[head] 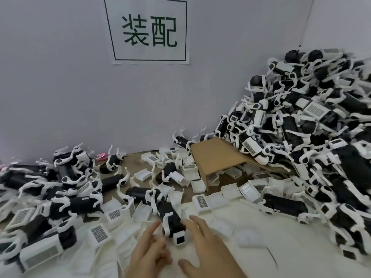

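While left hand and right hand flank the toy robot dog, fingers straight and holding nothing, its long axis runs 11-to-5 o'clock; head at 5.

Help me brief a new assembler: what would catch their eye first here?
The heap of black-and-white toy dogs piled at right strikes first. Next come the sign with green characters high on the wall and, bottom centre, the left hand and right hand flanking one toy dog.

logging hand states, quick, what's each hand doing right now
left hand: open, index finger stretched toward the toy robot dog, holding nothing
right hand: open, fingers straight beside it, holding nothing
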`<state>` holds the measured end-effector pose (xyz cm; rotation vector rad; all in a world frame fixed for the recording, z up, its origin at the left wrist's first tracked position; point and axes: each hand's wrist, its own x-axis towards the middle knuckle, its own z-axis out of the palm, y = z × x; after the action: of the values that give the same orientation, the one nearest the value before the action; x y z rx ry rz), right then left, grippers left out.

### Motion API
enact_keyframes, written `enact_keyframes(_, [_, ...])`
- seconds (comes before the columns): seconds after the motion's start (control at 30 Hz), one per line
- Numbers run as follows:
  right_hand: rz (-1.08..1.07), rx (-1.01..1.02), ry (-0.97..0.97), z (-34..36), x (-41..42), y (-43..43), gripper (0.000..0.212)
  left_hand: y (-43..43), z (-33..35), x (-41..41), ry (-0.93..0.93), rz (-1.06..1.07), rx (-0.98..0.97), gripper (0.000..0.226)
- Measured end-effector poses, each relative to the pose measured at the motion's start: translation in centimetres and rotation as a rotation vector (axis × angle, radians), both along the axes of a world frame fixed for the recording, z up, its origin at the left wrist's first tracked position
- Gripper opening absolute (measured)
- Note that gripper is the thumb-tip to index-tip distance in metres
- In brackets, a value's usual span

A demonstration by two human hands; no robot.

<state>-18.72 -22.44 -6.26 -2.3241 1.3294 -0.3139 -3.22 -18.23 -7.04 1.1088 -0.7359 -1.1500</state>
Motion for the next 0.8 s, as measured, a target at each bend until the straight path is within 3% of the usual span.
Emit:
enact_keyframes(0.1, [0.007,-0.036,0.017,0.3,0.1,0.5,0.089,0.6,0.0,0.1,-0.187,-0.021,-0.066,0.041])
enact_keyframes(0.2, [-0.013,-0.078,-0.070,0.2,-0.1,0.7,0.078,1.0,0.5,0.0,-0.341,-0.068,-0.128,0.045])
enact_keyframes(0.27, [-0.069,-0.096,-0.162,0.0,0.0,0.8,0.062,1.2,0.4,-0.1,-0.354,-0.118,-0.150,0.047])
enact_keyframes(0.37, [-0.110,-0.095,-0.223,0.0,-0.2,0.9,0.047,1.4,0.8,-0.2,-0.319,-0.163,-0.191,0.031])
enact_keyframes(0.43, [-0.117,-0.119,-0.359,-0.1,-0.4,0.8,0.040,1.5,0.9,-0.1,-0.290,-0.171,-0.184,0.036])
enact_keyframes(0.5, [-0.145,-0.173,-0.520,0.2,-0.5,0.9,0.047,1.4,0.7,-0.2,-0.270,-0.137,-0.169,0.043])
enact_keyframes(0.6, [-0.222,-0.336,-0.613,0.6,-0.8,1.1,0.050,1.4,0.3,-0.5,-0.303,-0.057,-0.169,0.054])
enact_keyframes(0.7, [-0.265,-0.525,-0.629,1.2,-1.1,1.2,0.054,1.4,-0.2,-0.9,-0.456,0.036,-0.190,0.064])
enact_keyframes(0.8, [-0.184,-0.584,-0.643,1.7,-1.3,1.7,0.057,1.9,0.1,-1.2,-0.725,0.202,-0.318,0.064])
